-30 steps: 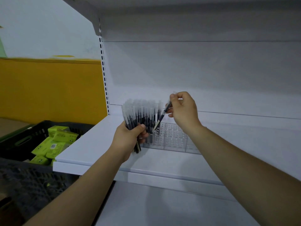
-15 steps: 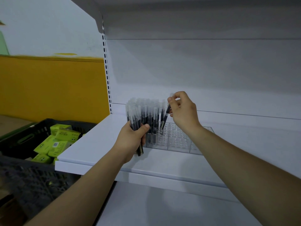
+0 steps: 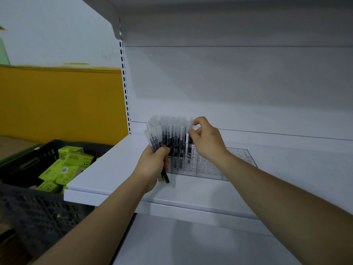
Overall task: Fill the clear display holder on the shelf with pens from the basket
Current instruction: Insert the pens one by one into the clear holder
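A clear display holder (image 3: 219,167) with a grid of holes lies on the white shelf (image 3: 114,169). Several black pens with frosted caps (image 3: 175,138) stand upright in its left rows. My left hand (image 3: 154,165) grips a bunch of the same pens (image 3: 152,138) just left of the holder, their tips poking out below my fist. My right hand (image 3: 206,140) pinches the cap end of a single pen (image 3: 189,150), which stands upright with its tip down in the holder beside the filled rows. The holder's right half shows bare holes.
A dark plastic basket (image 3: 34,159) sits lower left, holding several lime-green boxes (image 3: 65,167). An upper shelf overhangs the space. A slotted upright (image 3: 125,88) runs along the shelf's left side. A lower shelf lies beneath.
My right hand has lowered the single pen from a tilt to upright, with its tip now in the holder. The view has shifted slightly; my left hand keeps its bunch.
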`<state>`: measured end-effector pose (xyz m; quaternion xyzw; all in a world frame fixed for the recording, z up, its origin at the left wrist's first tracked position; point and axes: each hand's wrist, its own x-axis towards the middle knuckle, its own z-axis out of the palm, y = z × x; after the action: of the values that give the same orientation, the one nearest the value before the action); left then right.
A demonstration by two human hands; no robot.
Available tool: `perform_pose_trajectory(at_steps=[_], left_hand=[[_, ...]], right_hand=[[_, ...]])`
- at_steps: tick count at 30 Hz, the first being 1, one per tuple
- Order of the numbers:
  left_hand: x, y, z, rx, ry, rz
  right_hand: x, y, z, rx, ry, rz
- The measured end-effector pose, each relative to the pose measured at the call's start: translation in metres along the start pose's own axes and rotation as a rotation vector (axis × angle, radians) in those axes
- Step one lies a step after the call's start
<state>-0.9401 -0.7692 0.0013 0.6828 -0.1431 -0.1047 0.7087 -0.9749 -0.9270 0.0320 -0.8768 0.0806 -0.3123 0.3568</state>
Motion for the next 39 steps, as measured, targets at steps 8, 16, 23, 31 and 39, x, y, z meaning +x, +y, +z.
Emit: perform_pose_trajectory(at_steps=[8, 16, 23, 31, 39], left_hand=[[-0.004, 0.005, 0.001, -0.068, -0.067, 0.042], [-0.007, 0.005, 0.009, -0.104, -0.144, 0.091], [-0.012, 0.007, 0.012, -0.117, -0.184, 0.092], [-0.003, 0.002, -0.001, -0.246, 0.059, 0.052], [-0.003, 0.002, -0.004, -0.176, 0.043, 0.074]], right_hand=[[-0.001, 0.002, 0.002, -0.012, 0.019, 0.056], [-0.019, -0.026, -0.01, 0.115, -0.059, -0.068], [-0.018, -0.028, -0.016, 0.178, -0.118, -0.012], [-0.005, -0.026, -0.029, 0.283, 0.166, 0.06], [-0.001, -0.014, -0.027, 0.187, 0.191, 0.04]])
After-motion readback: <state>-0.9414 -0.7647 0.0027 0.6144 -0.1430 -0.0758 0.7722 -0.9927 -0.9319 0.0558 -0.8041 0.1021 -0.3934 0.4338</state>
